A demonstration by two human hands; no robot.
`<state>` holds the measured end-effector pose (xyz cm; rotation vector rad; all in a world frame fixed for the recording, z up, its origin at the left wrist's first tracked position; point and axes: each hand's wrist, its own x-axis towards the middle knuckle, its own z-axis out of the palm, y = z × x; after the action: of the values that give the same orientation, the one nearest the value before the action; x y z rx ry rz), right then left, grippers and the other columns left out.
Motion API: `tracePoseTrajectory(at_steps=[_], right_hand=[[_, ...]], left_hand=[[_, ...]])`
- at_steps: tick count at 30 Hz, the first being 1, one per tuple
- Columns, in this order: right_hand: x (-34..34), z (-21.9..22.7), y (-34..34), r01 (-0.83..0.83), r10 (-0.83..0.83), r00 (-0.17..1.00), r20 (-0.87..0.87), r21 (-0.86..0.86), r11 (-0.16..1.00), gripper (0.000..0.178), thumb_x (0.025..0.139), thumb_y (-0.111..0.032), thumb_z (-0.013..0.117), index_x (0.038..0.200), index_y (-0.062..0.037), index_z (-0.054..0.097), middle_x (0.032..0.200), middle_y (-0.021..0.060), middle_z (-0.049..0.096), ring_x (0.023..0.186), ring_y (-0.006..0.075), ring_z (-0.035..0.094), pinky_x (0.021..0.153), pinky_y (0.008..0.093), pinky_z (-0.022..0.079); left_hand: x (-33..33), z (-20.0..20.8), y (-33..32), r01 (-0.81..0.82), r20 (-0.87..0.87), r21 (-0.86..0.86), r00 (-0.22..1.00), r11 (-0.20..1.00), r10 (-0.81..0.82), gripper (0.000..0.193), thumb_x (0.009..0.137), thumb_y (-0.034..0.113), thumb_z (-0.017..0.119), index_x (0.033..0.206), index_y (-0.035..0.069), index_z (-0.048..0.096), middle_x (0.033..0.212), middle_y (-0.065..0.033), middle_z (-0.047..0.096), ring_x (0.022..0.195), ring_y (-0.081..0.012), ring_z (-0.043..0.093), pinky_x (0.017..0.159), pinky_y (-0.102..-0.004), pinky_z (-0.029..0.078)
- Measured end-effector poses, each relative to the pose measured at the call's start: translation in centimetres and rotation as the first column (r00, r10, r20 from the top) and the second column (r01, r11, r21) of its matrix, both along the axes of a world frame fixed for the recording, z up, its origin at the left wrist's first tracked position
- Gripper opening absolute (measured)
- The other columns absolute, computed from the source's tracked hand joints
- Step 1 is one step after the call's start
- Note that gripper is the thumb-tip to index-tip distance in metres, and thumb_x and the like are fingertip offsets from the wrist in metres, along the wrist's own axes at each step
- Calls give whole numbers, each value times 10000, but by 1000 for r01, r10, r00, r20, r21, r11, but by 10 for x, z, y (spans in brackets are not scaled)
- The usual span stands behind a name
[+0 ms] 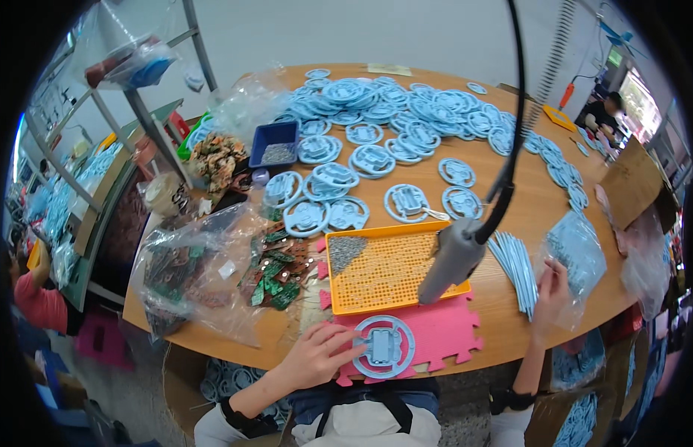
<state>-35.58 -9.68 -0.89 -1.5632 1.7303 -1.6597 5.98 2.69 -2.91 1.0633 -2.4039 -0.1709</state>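
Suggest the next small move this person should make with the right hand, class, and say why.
Probably bring the right hand in toward the blue ring part on the pink mat. The left hand already has its fingers at the ring's left rim, while the right is off by the clear bag; whether it pinches anything is unclear.

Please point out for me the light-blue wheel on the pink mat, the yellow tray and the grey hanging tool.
Light-blue wheel [382, 346]: head view, on its central box.
Yellow tray [376, 306]: head view, on its near rim.
Grey hanging tool [452, 262]: head view, mid-body.
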Motion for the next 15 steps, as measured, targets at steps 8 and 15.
tracePoseTrajectory(at_steps=[8,15], right_hand=[[88,47,88,-651,695,703,-150,258,714,243,758,44,659,995,-11,655,854,82,605,670,133,551,557,269,416],[147,-1,77,-534,702,675,-227,506,677,255,843,-101,677,1075,-11,623,921,143,599,803,287,636,685,344,503]], left_hand=[[58,-11,-27,-729,-19,59,682,681,731,331,800,127,700,1111,42,624,1035,-111,591,980,-303,555,828,-405,461],[55,-14,-39,-685,-34,168,714,709,699,371,771,54,709,1129,29,617,982,-127,540,955,-316,525,836,-394,442]])
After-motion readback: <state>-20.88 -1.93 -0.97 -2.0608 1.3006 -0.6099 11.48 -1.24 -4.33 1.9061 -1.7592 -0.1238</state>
